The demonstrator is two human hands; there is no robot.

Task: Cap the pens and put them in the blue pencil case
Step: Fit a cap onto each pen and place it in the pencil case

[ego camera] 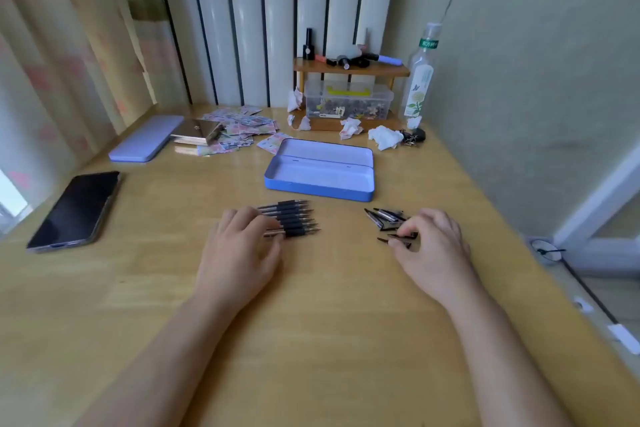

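Several uncapped pens (pixel 294 218) with black grips lie side by side on the wooden desk, tips pointing right. My left hand (pixel 242 250) rests over their left ends, fingers touching the barrels. A loose heap of dark pen caps (pixel 386 217) lies to the right. My right hand (pixel 433 246) pinches one cap (pixel 403 236) at the heap's near edge between thumb and fingers. The blue pencil case (pixel 320 185) stands open behind the pens, its lid tilted back, nothing inside.
A black phone (pixel 78 210) lies at the left. A second lilac case (pixel 147 142), a metal box and printed paper slips lie at the back left. Crumpled tissues (pixel 382 137), a clear storage box, a small shelf and a bottle (pixel 420 80) stand at the back.
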